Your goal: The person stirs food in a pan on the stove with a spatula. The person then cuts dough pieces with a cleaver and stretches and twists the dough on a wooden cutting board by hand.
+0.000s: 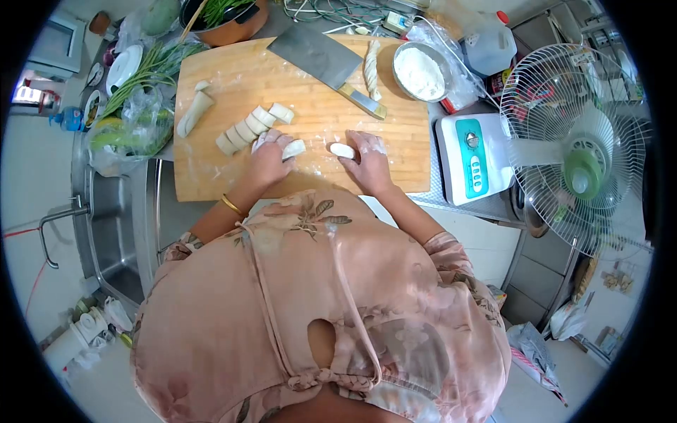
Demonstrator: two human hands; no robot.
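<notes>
On the floured wooden board (310, 123), my left hand (270, 156) is closed round a short piece of white dough (293, 149). My right hand (368, 162) grips another small piece of dough (343, 150), a little way to the right. A slanting row of several cut dough pieces (246, 131) lies just beyond my left hand. Farther left rests an uncut dough roll (194, 115). A cleaver (319, 58) lies across the far part of the board, its handle towards the right. Beside it is a twisted dough strand (371, 70).
A bowl of flour (421, 73) stands at the board's far right corner. To the right are a kitchen scale (471, 158) and a wire-caged fan (582, 151). Bagged vegetables (134, 130) and a sink (116, 233) are on the left. An orange pot (236, 27) stands behind.
</notes>
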